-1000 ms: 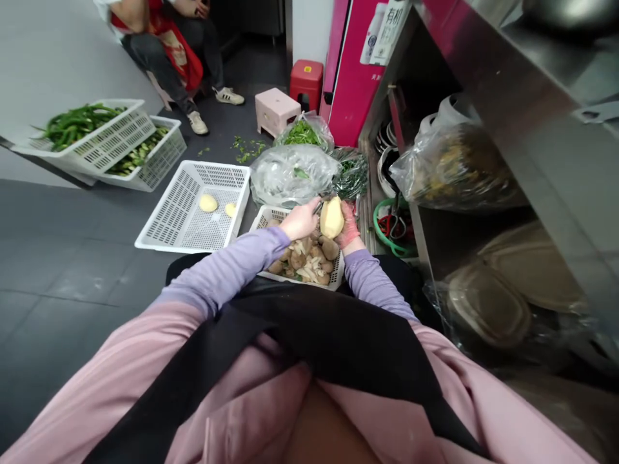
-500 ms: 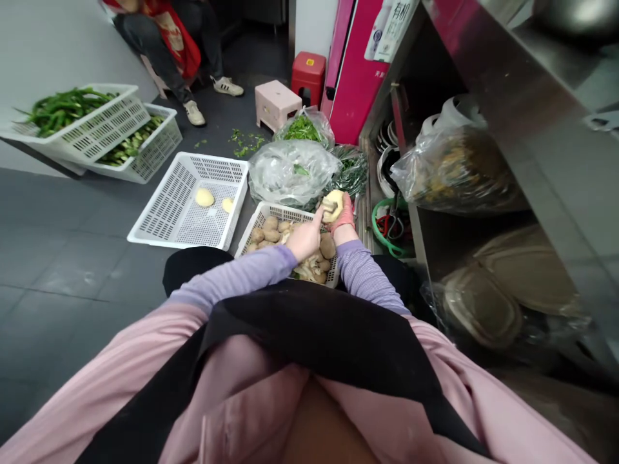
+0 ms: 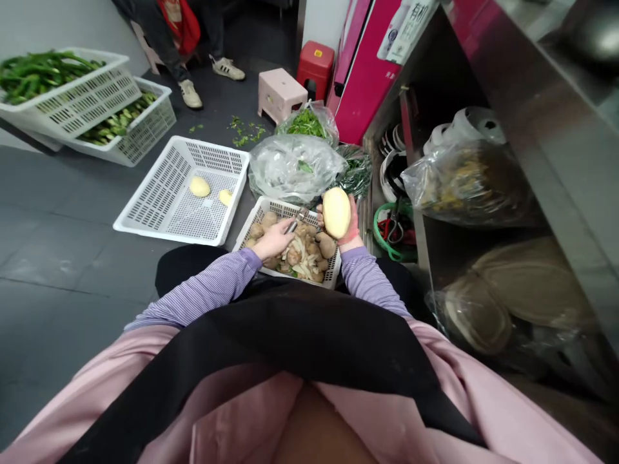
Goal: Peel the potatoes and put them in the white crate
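My right hand [image 3: 349, 227] holds a peeled yellow potato [image 3: 336, 212] upright above the right end of a small white basket [image 3: 272, 209]. That basket holds several brown unpeeled potatoes [image 3: 323, 246] and pale peelings. My left hand [image 3: 273, 240] grips a metal peeler [image 3: 294, 221], lowered over the basket, a little left of the potato and apart from it.
A larger white basket [image 3: 169, 193] to the left holds two peeled potatoes [image 3: 199, 187]. Bags of greens [image 3: 294, 167] lie behind. Two baskets of green vegetables [image 3: 72, 103] stand far left. A steel shelf unit [image 3: 483, 193] is at right. Another person's legs [image 3: 188, 58] and two stools [image 3: 283, 93] are beyond.
My left hand drew the peeler away from the potato, down and left over the basket. My right hand turned the potato upright, showing its peeled side.
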Demonstrator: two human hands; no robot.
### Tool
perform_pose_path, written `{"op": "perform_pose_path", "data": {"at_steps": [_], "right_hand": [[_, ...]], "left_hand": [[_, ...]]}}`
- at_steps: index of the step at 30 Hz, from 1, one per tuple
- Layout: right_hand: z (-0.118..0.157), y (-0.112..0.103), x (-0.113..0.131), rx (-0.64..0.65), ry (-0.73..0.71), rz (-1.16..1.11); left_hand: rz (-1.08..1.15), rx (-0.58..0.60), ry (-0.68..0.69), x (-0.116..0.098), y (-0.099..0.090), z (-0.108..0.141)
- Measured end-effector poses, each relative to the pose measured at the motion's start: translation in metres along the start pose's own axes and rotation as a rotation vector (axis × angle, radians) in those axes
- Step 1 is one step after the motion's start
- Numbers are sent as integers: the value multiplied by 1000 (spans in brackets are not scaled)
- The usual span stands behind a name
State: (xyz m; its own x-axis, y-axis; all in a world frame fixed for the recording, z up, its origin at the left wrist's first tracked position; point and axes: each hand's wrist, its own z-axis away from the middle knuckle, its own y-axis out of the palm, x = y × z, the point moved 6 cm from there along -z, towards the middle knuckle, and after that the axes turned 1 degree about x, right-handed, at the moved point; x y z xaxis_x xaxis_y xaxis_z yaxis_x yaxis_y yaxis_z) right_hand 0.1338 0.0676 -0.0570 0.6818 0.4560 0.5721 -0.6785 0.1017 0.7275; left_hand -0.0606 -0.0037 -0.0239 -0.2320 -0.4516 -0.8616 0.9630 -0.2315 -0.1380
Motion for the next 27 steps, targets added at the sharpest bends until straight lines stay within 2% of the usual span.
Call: {"op": "perform_pose_path", "data": {"at_steps": [2,3,5,8,10,12,14,17,19,21,24,27], "right_hand": [[-9,10,-5,-140,-11,-78],[-13,14,-8,-222,-18,-119],[-19,18,-15,-385,-48,-173],[-27,22,-29,-551,-57,-187],[-32,24,-38,-622,-67,-169],[-38,28,-45,-641,-82,-139],[-46,33,-44,-597,-117,-109],[-56,41,-28,-448,-204,-59],[-60,49,-15,-276,-202,11],[-63,60,-12,-69,-129,115],[-66,77,-30,122,59,233],[-78,91,-65,170,226,250]], "left_hand": [[99,-1,-135,23,0,3],[115,-42,-148,30,-3,4],[49,-181,-44,34,-16,3],[-202,-356,258,22,-28,6],[-384,-341,375,16,-22,9],[-556,-262,384,19,-12,12],[-696,-158,315,30,-2,13],[-785,70,160,58,4,14],[-818,180,67,74,1,12],[-869,206,19,82,-8,7],[-913,218,6,82,-17,0],[-903,275,-14,81,-17,0]]}}
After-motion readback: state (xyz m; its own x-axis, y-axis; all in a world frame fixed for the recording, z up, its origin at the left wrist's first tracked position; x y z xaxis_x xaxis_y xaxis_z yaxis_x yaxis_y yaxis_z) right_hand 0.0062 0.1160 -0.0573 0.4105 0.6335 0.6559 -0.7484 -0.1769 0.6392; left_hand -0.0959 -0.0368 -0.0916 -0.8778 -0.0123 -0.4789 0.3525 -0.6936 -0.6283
